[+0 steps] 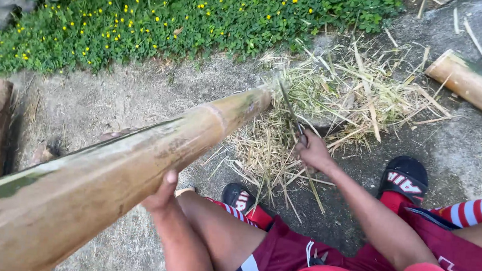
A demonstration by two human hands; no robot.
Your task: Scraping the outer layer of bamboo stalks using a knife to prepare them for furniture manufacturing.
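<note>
The bamboo pole [138, 156] slants across the knees, its far end over the shavings [322, 107]. The left hand [160, 195] cups it from below; the right hand [313, 152], closed around a knife [289, 108], could slip toward the sandalled foot [403, 178].

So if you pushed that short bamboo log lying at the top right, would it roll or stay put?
The short bamboo log is round and smooth-sided, so a sideways push would probably set it rolling on the bare concrete ground. It looks rigid, unlikely to bend when lifted. The pile of dry shavings beside it might stop it soon.
</note>
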